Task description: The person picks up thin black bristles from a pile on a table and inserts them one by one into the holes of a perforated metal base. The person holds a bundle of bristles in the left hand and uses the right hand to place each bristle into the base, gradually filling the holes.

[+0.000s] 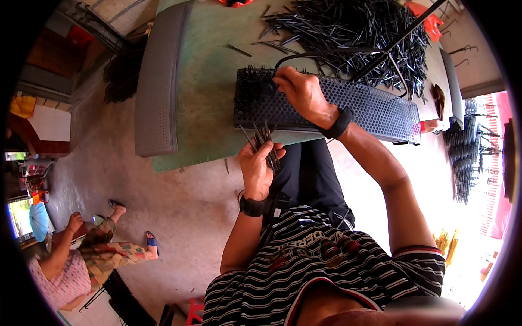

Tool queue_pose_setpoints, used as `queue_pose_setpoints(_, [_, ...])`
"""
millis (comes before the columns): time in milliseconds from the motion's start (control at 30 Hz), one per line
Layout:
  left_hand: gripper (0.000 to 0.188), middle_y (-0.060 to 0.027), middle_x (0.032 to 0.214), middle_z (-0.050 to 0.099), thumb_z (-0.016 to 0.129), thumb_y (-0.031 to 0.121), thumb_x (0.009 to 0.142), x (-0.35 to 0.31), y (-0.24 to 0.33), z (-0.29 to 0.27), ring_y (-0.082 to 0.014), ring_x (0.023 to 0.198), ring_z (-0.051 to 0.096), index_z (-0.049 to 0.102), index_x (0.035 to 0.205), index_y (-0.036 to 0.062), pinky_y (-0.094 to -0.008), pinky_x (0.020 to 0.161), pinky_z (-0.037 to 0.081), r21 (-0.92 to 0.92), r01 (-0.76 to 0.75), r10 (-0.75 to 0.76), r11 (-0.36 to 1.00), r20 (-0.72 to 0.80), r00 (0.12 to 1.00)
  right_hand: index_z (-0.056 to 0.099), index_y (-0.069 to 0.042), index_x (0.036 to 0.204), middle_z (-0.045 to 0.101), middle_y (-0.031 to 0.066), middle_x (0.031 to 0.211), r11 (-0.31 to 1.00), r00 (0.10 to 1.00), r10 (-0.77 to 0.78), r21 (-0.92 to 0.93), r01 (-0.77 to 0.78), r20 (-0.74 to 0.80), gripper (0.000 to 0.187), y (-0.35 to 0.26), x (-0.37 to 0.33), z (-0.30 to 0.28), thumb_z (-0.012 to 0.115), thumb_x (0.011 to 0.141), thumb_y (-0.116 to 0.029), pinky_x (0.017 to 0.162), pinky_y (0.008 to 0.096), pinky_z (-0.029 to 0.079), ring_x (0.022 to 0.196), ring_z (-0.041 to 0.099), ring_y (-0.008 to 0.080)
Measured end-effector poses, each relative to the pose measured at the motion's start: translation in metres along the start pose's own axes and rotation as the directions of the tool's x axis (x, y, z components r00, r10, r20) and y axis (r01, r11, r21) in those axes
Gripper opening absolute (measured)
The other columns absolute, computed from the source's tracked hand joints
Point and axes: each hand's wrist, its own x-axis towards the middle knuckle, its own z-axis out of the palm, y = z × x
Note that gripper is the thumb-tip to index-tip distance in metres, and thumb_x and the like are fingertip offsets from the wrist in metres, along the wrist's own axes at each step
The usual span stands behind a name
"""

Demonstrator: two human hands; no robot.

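My left hand [257, 168] is closed around a bunch of thin dark sticks [263, 140], just below the near edge of a black tray with rows of round holes [364, 108]. My right hand [303, 93] is over the tray's left part, its thumb and fingers pinched together. What the fingertips hold, if anything, is too small to make out. Under and left of that hand, dark sticks [251, 89] stand close together in the tray's left end. The holes to the right show no sticks. Behind the tray spreads a large heap of loose black sticks [359, 32].
The tray lies on a green table [209, 70]. Stacked grey perforated panels [160, 81] line its left side. A dark bar [399, 41] slants over the heap. Another person [81, 261] sits at lower left. Black racks [465, 155] stand at far right.
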Motion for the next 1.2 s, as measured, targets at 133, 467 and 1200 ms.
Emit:
queue_pose_setpoints(133, [0.01,-0.0082,0.08,0.061,0.056,-0.004,0.083,0.0,0.001,-0.003,-0.0218,0.069,0.064,0.059,0.092,-0.0005,-0.036,0.059,0.056,-0.001,0.01,-0.01,1.0,-0.015,1.0,0.063,-0.002,0.087,0.064,0.0104,0.084,0.955,0.974,-0.122,-0.245,0.168,0.192,0.009,-0.001,0.002,-0.003,0.061,0.08,-0.005,0.057,0.036,0.05,0.068,0.063,0.0289])
queue_pose_setpoints(467, [0.013,-0.0099,0.09,0.064,0.057,-0.004,0.084,-0.003,0.003,0.011,-0.0231,0.075,0.065,0.059,0.095,0.0013,-0.0363,0.064,0.056,0.0,-0.015,0.015,1.0,0.027,1.0,0.063,0.003,0.086,0.066,0.0083,0.071,0.747,0.713,0.453,0.207,-0.631,0.535,0.014,-0.027,-0.022,-0.012,0.066,0.081,-0.01,0.05,0.0242,0.048,0.058,0.061,0.01])
queue_pose_setpoints(1200, [0.015,-0.0086,0.086,0.061,0.057,-0.006,0.081,-0.002,0.001,0.001,-0.0242,0.072,0.065,0.058,0.095,0.0006,-0.0377,0.064,0.057,-0.049,0.005,-0.005,0.999,-0.003,1.0,0.059,-0.002,0.087,0.057,0.0116,0.08,0.947,0.959,-0.183,-0.225,0.231,0.216,0.014,-0.003,-0.001,0.002,0.061,0.073,-0.002,0.052,0.0368,0.046,0.064,0.058,0.0314])
